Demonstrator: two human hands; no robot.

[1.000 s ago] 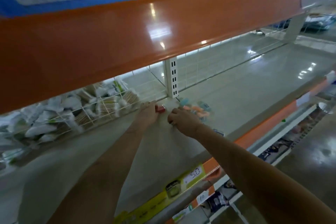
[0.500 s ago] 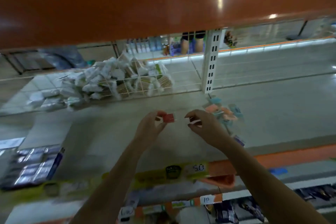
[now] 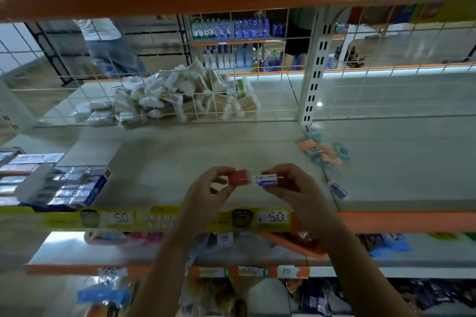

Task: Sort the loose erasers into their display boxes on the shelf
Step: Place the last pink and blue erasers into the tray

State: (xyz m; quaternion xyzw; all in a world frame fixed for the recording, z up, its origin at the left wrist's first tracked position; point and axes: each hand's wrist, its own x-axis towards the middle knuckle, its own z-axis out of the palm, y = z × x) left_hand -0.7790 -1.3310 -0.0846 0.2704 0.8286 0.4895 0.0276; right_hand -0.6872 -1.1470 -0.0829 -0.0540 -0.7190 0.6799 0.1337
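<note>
Nearest the camera, two bare forearms reach up over the shelf edge, where a yellow price strip (image 3: 164, 219) carries tags reading 5.0. The left hand (image 3: 206, 194) has its fingers curled and pinches a small red eraser (image 3: 239, 177) between thumb and fingertips. The right hand (image 3: 291, 188) is likewise curled and pinches a white eraser (image 3: 268, 179) in a blue sleeve printed ERASER. The two erasers are held end to end above the front of the shelf (image 3: 195, 152), touching or very nearly so; which, I cannot tell. To the right of the right hand, one more blue-sleeved eraser (image 3: 338, 190) lies flat on the shelf near its front edge. At the left end of the shelf, a blue display box (image 3: 99, 185) sits open, filled with rows of small packs whose print is too blurred to read. Farther back on the right, a loose heap of erasers (image 3: 323, 152) in orange, pink and pale blue lies near the foot of a white slotted upright (image 3: 315, 72). Behind the shelf runs a white wire grid (image 3: 347, 95), and pressed against its far side is a pile of white packets (image 3: 180, 96). Beyond the grid, bottles (image 3: 239, 29) stand on distant shelving, and a person in jeans (image 3: 110, 46) stands in the aisle.
</note>
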